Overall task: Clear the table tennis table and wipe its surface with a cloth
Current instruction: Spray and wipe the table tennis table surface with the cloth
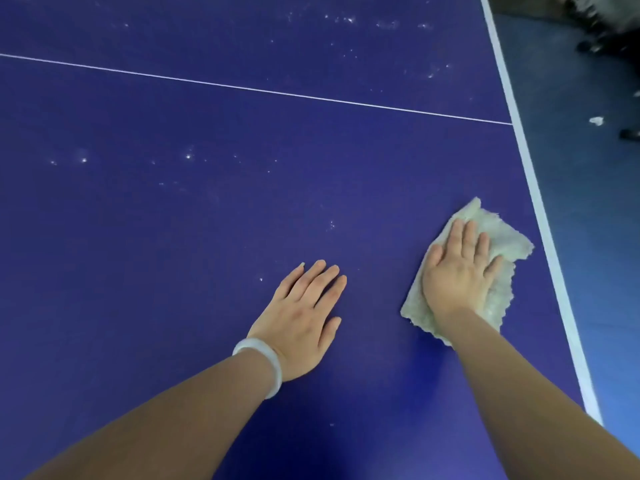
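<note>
The dark blue table tennis table (173, 237) fills the view, with a thin white centre line and a white edge stripe on the right. My right hand (459, 271) presses flat, fingers straight, on a pale greenish frayed cloth (502, 244) near the right edge. My left hand (304, 313) lies flat on the bare surface, fingers straight, with a white bangle on the wrist. White dust specks (188, 156) dot the surface farther out.
The white edge stripe (540, 209) marks the table's right side. Beyond it lies blue floor with a scrap of white litter (596, 120) and dark blurred objects (606, 32) at the top right.
</note>
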Motion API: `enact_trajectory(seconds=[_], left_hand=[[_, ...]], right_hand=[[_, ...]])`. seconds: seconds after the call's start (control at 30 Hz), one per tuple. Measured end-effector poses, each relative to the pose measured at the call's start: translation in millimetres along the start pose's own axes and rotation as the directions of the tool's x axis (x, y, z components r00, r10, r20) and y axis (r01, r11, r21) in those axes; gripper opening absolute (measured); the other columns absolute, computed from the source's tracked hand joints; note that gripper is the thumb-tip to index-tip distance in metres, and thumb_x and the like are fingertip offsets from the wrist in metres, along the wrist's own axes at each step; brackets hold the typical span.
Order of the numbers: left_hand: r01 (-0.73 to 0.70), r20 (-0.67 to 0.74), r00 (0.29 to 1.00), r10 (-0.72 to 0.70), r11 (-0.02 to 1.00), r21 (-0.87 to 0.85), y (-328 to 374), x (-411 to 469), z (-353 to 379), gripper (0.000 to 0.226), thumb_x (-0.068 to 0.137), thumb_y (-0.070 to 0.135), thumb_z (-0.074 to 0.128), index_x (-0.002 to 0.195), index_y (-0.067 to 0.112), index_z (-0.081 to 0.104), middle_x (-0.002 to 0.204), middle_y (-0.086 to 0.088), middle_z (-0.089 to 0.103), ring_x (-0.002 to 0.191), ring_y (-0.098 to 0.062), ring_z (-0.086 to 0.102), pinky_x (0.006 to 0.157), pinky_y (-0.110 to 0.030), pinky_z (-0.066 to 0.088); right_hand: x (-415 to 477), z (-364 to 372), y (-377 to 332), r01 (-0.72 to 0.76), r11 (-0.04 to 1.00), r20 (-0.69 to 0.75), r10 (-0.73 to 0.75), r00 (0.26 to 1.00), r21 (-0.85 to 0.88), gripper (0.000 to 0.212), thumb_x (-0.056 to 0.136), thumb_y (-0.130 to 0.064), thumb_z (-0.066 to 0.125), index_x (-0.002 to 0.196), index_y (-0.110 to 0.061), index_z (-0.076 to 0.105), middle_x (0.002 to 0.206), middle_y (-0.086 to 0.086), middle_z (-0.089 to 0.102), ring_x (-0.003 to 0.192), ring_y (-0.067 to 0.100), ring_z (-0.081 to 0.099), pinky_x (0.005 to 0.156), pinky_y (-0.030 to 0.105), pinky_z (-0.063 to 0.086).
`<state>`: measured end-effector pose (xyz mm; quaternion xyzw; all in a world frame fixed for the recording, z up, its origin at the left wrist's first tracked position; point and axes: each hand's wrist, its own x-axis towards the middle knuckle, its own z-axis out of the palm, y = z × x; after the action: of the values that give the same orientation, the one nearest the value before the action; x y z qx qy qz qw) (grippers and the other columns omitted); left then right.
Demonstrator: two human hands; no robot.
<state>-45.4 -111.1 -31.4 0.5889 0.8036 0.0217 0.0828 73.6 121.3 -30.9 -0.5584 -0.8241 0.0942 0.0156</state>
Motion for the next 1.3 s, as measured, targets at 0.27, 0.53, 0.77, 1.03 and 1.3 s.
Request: enact_trajectory(seconds=[0.27, 0.53, 0.77, 1.03, 1.3], left_hand=[[-0.034, -0.008, 0.999, 0.034, 0.999, 0.022, -1.1, -1.0, -0.6, 0.060, 0.102, 0.042, 0.021, 0.153, 0.013, 0.032, 0.158, -0.006, 0.032, 0.149, -0.024, 0.022, 0.122, -0.045, 0.019], [0.152, -0.132, 0.978, -0.160, 0.986, -0.067, -63.8, -65.7, -8.5, 0.061, 0.100, 0.043, 0.030, 0.148, 0.006, 0.039, 0.153, -0.013, 0.034, 0.147, -0.029, 0.026, 0.121, -0.048, 0.019], [0.287, -0.049, 0.957, -0.284, 0.956, 0.060, -101.2, -90.9, -1.3, 0.068, 0.100, 0.051, 0.018, 0.152, 0.010, 0.033, 0.155, -0.014, 0.034, 0.146, -0.033, 0.027, 0.120, -0.051, 0.020], [0.294, -0.072, 0.954, -0.291, 0.955, 0.035, -103.3, -90.0, 0.6, 0.067, 0.099, 0.051, 0.020, 0.153, 0.012, 0.031, 0.156, -0.013, 0.032, 0.147, -0.032, 0.024, 0.120, -0.051, 0.018], [0.289, -0.067, 0.956, -0.286, 0.957, 0.031, -102.0, -90.7, -0.4, 0.066, 0.099, 0.050, 0.020, 0.152, 0.012, 0.029, 0.155, -0.014, 0.033, 0.147, -0.033, 0.025, 0.121, -0.051, 0.018]], right_hand=[[-74.4, 20.8, -42.0, 0.301, 0.949, 0.046, -0.298, 0.954, -0.098, 0.064, 0.097, -0.043, 0.004, 0.158, -0.025, 0.004, 0.165, -0.005, 0.001, 0.152, 0.017, -0.005, 0.123, 0.048, -0.003], [-75.4, 18.6, -44.2, 0.299, 0.950, 0.058, -0.295, 0.954, -0.094, 0.062, 0.098, -0.043, 0.005, 0.158, -0.026, -0.001, 0.165, -0.008, -0.005, 0.152, 0.015, -0.009, 0.123, 0.046, -0.006], [-70.2, 14.4, -45.4, 0.308, 0.949, 0.078, -0.302, 0.950, -0.070, 0.059, 0.102, -0.041, 0.013, 0.158, -0.026, 0.002, 0.165, -0.008, -0.003, 0.152, 0.015, -0.008, 0.123, 0.044, -0.007], [-165.6, 8.2, 15.9, 0.173, 0.985, 0.085, -0.170, 0.982, -0.030, 0.064, 0.096, -0.044, 0.005, 0.158, -0.028, 0.004, 0.165, -0.011, -0.001, 0.151, 0.010, -0.009, 0.124, 0.043, -0.003], [-181.0, 31.9, -79.3, 0.038, 0.999, 0.021, -0.038, 0.999, -0.005, 0.063, 0.099, -0.040, 0.009, 0.158, -0.021, 0.004, 0.165, -0.002, -0.001, 0.152, 0.020, -0.004, 0.123, 0.048, -0.005]])
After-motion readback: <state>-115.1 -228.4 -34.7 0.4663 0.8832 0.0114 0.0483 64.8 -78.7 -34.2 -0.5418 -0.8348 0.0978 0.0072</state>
